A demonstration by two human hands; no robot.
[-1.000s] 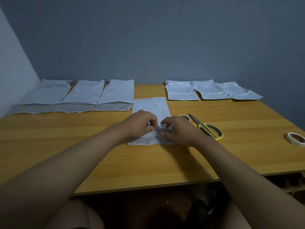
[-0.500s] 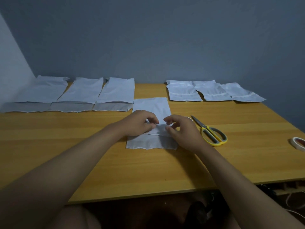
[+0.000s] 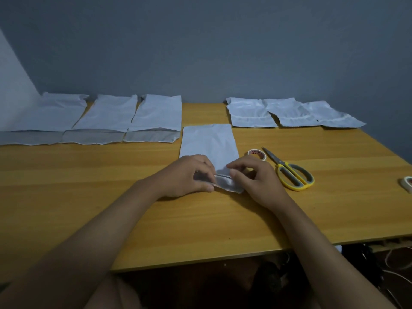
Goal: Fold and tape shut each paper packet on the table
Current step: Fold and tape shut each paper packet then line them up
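A white paper packet [image 3: 208, 143] lies lengthwise in the middle of the wooden table [image 3: 89, 197]. Its near end is lifted off the table and curls upward. My left hand [image 3: 189, 177] pinches that raised flap at its left side, thumb underneath. My right hand [image 3: 252, 177] pinches the flap at its right side. Three unfolded packets [image 3: 107, 114] lie in a row at the back left, their grey flaps toward me. Three shorter folded packets [image 3: 287, 113] lie at the back right. A tape roll [image 3: 257, 154] sits just right of the middle packet.
Yellow-handled scissors [image 3: 292, 172] lie right of the tape roll, blades pointing away. A second tape roll [image 3: 406, 184] sits at the table's right edge. The grey wall runs close behind the packets. Cables hang under the table at the right.
Both hands have lifted the near end of the middle packet off the table, where it lay flat before. The first tape roll has come into view beside my right hand.
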